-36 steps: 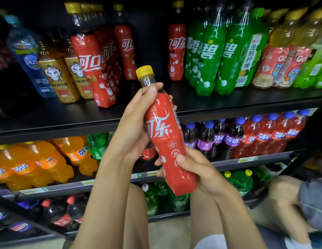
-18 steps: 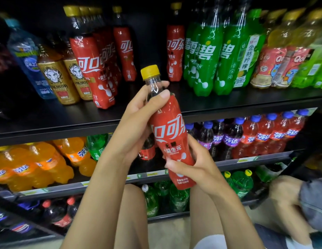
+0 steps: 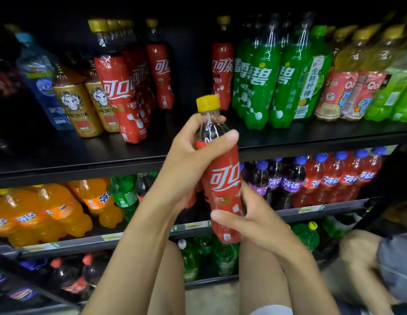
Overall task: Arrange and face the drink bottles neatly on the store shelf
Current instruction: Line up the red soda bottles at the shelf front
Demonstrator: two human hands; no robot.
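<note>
While both forearms reach up from the bottom of the view, the red cola bottle [image 3: 223,178] with the yellow cap sits upright in mid-air, in front of the top shelf [image 3: 84,160] edge. The left hand [image 3: 189,160] wraps its neck and shoulder, thumb across the front. The right hand [image 3: 254,221] pinches the base, thumb lying over the label. More red cola bottles [image 3: 120,98] stand on the shelf behind, beside green soda bottles [image 3: 259,80].

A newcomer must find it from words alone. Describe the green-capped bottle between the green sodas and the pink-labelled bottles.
Look at the top shelf, right half. Past the cluster of green soda bottles and before the yellow-capped bottles with pink cartoon labels stands one green bottle. What sets it apart is a white vertical panel of characters on its label, under a bright green cap.
</note>
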